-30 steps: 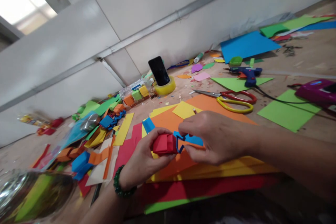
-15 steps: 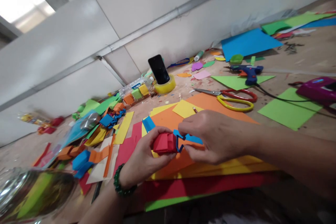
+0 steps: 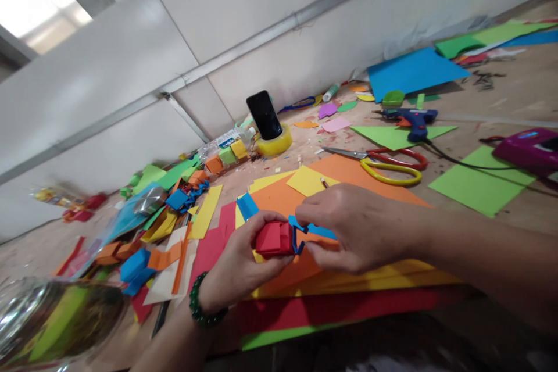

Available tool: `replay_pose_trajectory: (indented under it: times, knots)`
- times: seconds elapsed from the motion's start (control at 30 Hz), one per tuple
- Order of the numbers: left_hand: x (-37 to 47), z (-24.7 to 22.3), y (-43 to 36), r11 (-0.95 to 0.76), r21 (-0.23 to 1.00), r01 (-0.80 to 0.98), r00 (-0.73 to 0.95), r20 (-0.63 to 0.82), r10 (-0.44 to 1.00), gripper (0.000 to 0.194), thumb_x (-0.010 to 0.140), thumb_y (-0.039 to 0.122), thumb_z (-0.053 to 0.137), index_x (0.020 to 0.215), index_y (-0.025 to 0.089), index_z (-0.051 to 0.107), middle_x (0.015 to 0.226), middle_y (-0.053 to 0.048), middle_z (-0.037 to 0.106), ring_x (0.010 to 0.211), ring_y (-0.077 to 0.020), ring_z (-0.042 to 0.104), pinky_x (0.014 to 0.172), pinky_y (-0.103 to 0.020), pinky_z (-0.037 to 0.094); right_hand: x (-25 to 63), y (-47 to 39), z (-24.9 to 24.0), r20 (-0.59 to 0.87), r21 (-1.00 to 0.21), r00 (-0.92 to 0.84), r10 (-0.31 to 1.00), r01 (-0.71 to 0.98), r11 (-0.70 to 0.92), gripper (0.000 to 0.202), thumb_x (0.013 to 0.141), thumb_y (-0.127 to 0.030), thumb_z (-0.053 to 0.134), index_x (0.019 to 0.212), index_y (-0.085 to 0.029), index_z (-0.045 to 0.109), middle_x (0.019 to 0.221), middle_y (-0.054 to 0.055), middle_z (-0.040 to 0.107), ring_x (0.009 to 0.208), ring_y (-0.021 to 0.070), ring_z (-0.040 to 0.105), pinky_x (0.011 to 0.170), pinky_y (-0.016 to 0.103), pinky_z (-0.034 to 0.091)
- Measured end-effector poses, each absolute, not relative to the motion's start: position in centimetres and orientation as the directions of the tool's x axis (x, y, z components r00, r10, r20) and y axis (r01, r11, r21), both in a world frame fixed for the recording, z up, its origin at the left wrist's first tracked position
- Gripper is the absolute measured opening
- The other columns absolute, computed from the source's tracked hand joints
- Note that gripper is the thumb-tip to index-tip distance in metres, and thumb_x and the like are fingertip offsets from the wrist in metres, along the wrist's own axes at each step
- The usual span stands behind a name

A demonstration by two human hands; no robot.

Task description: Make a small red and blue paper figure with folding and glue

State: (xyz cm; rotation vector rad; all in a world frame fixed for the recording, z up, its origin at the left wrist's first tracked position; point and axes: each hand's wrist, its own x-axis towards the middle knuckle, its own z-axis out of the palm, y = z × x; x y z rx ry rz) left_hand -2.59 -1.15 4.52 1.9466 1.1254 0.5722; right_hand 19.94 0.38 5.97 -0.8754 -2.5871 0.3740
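A small red folded paper box (image 3: 274,238) is held between the thumb and fingers of my left hand (image 3: 244,258), which wears a green bead bracelet (image 3: 201,301). A bent blue paper strip (image 3: 297,235) sticks out from the box's right side. My right hand (image 3: 349,226) pinches at this strip with thumb and fingers; the fingertips partly hide it. Both hands are over stacked sheets, with an orange sheet (image 3: 279,200) and a small yellow sheet (image 3: 307,181) near them. A blue piece of paper (image 3: 247,206) lies behind my left hand.
Scissors (image 3: 370,157), a glue gun (image 3: 416,119) with its cable and a purple device (image 3: 529,151) are at the right. A phone (image 3: 264,116) leans on a yellow tape roll (image 3: 274,142). Folded paper pieces (image 3: 135,267) and a clear jar (image 3: 56,322) are at the left.
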Motion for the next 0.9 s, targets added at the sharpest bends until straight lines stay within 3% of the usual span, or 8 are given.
replay_pose_trajectory:
  times: [0.67, 0.9]
  knots:
    - [-2.85, 4.92, -1.19, -0.293, 0.806, 0.514, 0.501, -0.005, 0.865, 0.036, 0.079, 0.022, 0.07, 0.111, 0.021, 0.054, 0.095, 0.0, 0.063, 0.08, -0.0125, 0.058, 0.07, -0.02, 0.047, 19.91, 0.73, 5.73, 0.325, -0.342, -0.719, 0.614, 0.516, 0.785, 0.014, 0.08, -0.03, 0.056, 0.083, -0.017, 0.061, 0.07, 0.002, 0.061, 0.062, 0.0145, 0.053, 0.056, 0.026, 0.03]
    - [-3.17, 5.37, -1.2, -0.302, 0.804, 0.513, 0.503, 0.004, 0.865, 0.036, 0.078, 0.022, 0.071, 0.11, 0.021, 0.054, 0.094, 0.0, 0.063, 0.079, -0.0126, 0.057, 0.071, -0.021, 0.048, 20.74, 1.04, 6.31, 0.296, -0.448, -0.706, 0.644, 0.492, 0.746, 0.034, 0.088, -0.045, 0.055, 0.103, -0.016, 0.064, 0.079, 0.004, 0.068, 0.067, 0.0157, 0.059, 0.06, 0.027, 0.036]
